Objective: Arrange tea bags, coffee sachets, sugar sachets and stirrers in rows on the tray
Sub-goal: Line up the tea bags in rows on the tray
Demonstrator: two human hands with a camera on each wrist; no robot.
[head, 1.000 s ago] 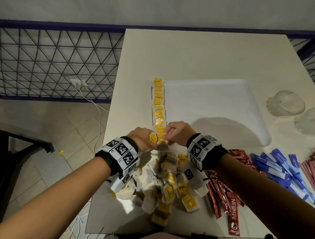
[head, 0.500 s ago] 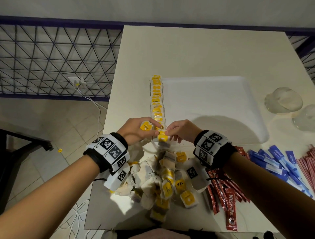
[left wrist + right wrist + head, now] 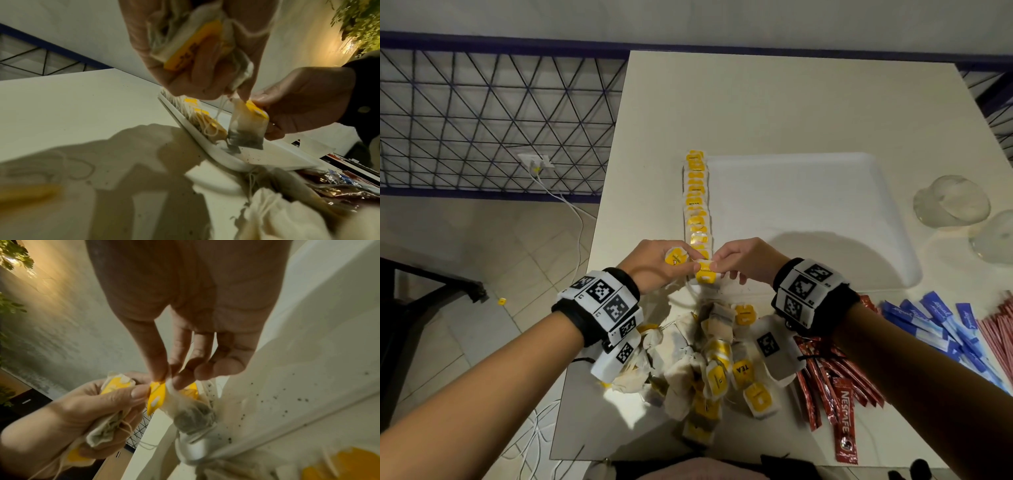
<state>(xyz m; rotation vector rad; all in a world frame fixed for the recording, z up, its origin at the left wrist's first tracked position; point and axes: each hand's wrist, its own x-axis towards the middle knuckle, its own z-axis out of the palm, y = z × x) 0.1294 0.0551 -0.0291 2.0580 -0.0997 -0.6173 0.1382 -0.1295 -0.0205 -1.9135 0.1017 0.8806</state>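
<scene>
A white tray (image 3: pixel 825 192) lies on the table with a row of yellow-tagged tea bags (image 3: pixel 697 202) along its left edge. My right hand (image 3: pixel 739 262) pinches the top of one tea bag (image 3: pixel 705 272) (image 3: pixel 246 128) (image 3: pixel 185 407) at the near end of that row, its lower edge on the tray. My left hand (image 3: pixel 661 263) grips a bunch of tea bags (image 3: pixel 676 256) (image 3: pixel 193 42), and its fingertips touch the same bag's yellow tag. A loose heap of tea bags (image 3: pixel 715 363) lies under both wrists.
Red coffee sachets (image 3: pixel 835 383), blue sugar sachets (image 3: pixel 941 318) and red-striped stirrers (image 3: pixel 1000 329) lie at the near right. Two upturned clear glasses (image 3: pixel 952 202) stand right of the tray. The table's left edge (image 3: pixel 599 240) drops to the floor beside a wire fence.
Both hands rose from the heap toward the tray's near left corner. My left hand turned palm-up with its bunch; my right hand brought one bag to the row's end.
</scene>
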